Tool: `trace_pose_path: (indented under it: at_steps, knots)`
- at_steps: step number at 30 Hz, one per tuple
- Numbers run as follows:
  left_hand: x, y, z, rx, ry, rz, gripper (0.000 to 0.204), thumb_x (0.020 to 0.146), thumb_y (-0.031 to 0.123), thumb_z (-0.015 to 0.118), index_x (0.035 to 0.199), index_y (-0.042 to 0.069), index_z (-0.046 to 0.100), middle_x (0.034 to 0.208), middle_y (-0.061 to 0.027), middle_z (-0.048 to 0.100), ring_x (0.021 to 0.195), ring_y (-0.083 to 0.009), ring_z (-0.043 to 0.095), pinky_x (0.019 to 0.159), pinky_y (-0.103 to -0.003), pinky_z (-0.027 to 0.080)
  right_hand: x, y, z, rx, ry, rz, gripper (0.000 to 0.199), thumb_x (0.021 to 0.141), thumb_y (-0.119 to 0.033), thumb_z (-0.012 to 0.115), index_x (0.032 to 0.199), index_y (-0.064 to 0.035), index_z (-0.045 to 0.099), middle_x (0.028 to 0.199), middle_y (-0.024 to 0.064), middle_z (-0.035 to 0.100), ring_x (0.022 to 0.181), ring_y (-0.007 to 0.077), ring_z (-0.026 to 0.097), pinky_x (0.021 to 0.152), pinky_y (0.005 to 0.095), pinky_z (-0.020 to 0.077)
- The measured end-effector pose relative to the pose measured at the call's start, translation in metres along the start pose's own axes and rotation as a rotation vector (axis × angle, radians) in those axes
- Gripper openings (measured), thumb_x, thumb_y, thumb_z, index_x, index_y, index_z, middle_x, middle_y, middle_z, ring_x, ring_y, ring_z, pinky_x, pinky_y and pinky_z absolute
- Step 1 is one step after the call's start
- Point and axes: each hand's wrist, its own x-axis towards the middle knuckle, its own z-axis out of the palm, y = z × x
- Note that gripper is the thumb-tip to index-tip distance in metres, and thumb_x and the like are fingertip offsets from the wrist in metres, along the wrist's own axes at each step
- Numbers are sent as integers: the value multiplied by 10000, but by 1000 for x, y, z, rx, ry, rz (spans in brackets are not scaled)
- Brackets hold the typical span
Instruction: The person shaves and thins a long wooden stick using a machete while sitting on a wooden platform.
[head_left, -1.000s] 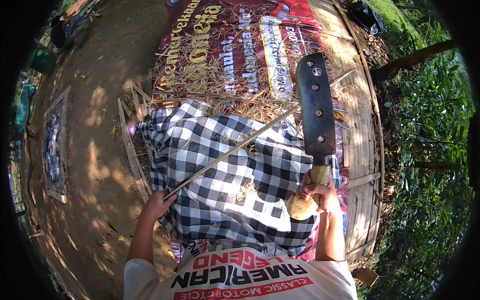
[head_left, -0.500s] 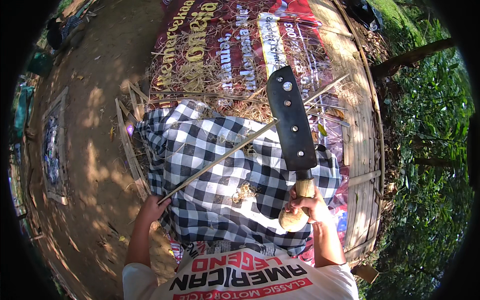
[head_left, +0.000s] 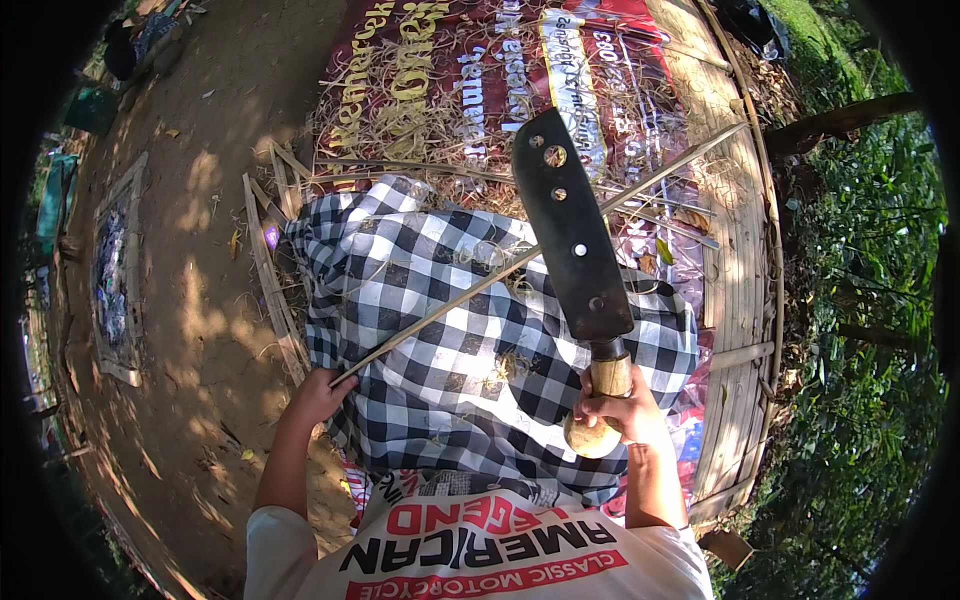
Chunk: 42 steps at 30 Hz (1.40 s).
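**Cleaver up, bamboo strip across the lap**

The right hand (head_left: 615, 415) is wrapped tight around the pale wooden handle of a big cleaver (head_left: 572, 230). Its dark blade has a few holes in it and points up and away from the body, tilted a little to the left. It sits over the right side of the lap.

The left hand (head_left: 322, 393) is closed on the near end of a long thin bamboo strip (head_left: 540, 252), down at the left edge of the lap. From there the strip runs diagonally up to the far right. It passes behind the blade about halfway along, and its far end reaches the bamboo platform (head_left: 738, 250). Can't tell whether the blade actually touches the strip where they cross.

A black-and-white checked cloth (head_left: 440, 330) covers the lap under both things. Beyond it a red printed banner (head_left: 420, 70) lies spread out, with dry straw and shavings (head_left: 400, 140) scattered all over it. A few more bamboo slats (head_left: 268, 270) lie on the dirt just left of the cloth. Bare earth with dappled sun on the left, green plants on the right.
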Motion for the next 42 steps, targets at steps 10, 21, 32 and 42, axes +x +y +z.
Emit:
trace_pose_path:
  at_steps: [10, 21, 32, 42]
  knots:
    - [-7, 4, -4, 60, 16, -13, 398, 877, 361, 628, 867, -35, 666, 690, -236, 612, 682, -395, 617, 626, -416, 462, -2, 33, 15, 40, -47, 71, 222, 681, 64, 658, 877, 27, 561, 707, 76, 606, 626, 173, 636, 609, 306, 522]
    - [-5, 2, -4, 67, 8, -34, 398, 887, 365, 619, 885, -30, 671, 701, -236, 616, 698, -385, 630, 632, -419, 463, -1, 54, 27, 15, -40, 123, 277, 665, 75, 674, 912, 39, 554, 718, 98, 613, 623, 181, 623, 639, 316, 521]
    - [0, 10, -2, 22, 9, 5, 457, 894, 378, 614, 803, -70, 645, 607, -235, 564, 597, -366, 593, 597, -415, 448, 0, 39, 19, 29, 124, 36, 247, 660, 77, 634, 882, 15, 545, 667, 87, 597, 587, 186, 617, 640, 329, 527]
    - [3, 8, 6, 37, -4, 18, 477, 894, 393, 610, 800, -74, 629, 639, -249, 576, 609, -399, 572, 601, -428, 451, -5, 34, 1, 100, 58, 26, 266, 667, 68, 636, 911, 16, 542, 694, 80, 598, 634, 181, 614, 623, 318, 513]
